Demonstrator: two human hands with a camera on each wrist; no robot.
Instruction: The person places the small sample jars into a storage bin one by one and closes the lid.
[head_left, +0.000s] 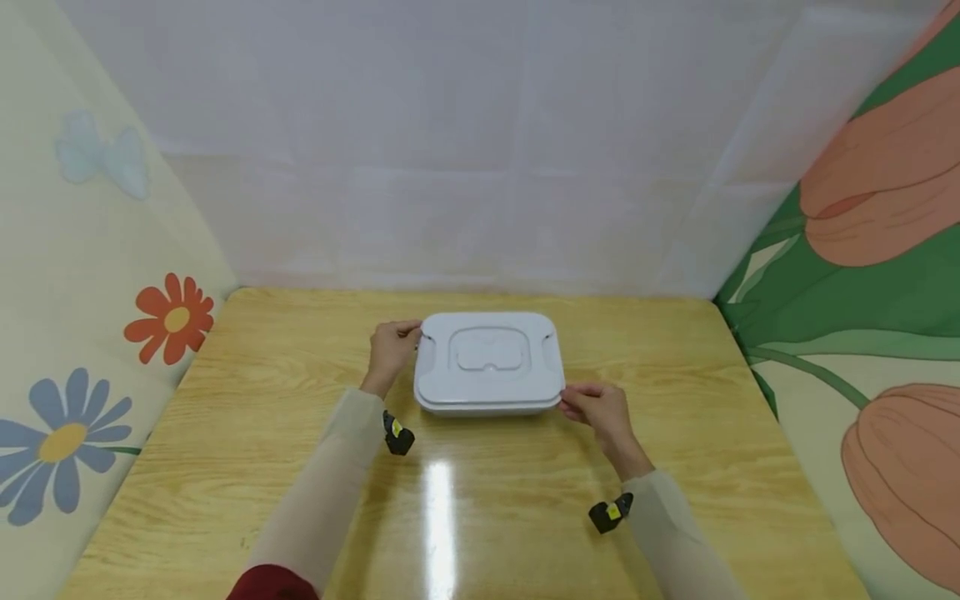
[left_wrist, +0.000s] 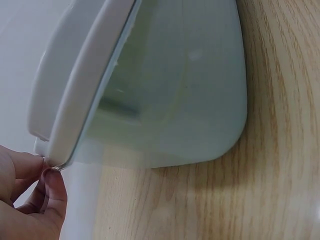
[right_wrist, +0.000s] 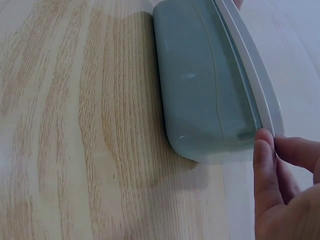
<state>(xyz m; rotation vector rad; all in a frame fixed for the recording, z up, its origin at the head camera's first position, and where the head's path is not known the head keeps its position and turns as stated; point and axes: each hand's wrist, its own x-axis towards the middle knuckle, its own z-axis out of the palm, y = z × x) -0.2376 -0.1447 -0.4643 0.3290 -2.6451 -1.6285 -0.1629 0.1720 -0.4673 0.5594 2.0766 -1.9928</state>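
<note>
A rectangular food container with a pale translucent body stands on the table, its white lid on top. My left hand pinches the lid's rim at the far left corner between thumb and fingers, as the left wrist view shows. At the near right corner, my right hand grips the rim the same way; in the right wrist view its fingertips press the edge from below. A faint dark shape shows through the body in the left wrist view; I cannot tell what it is.
The wood-grain table reaches a white cloth backdrop behind the container. Flower-printed cloth panels flank it on both sides. Each wrist carries a small black camera.
</note>
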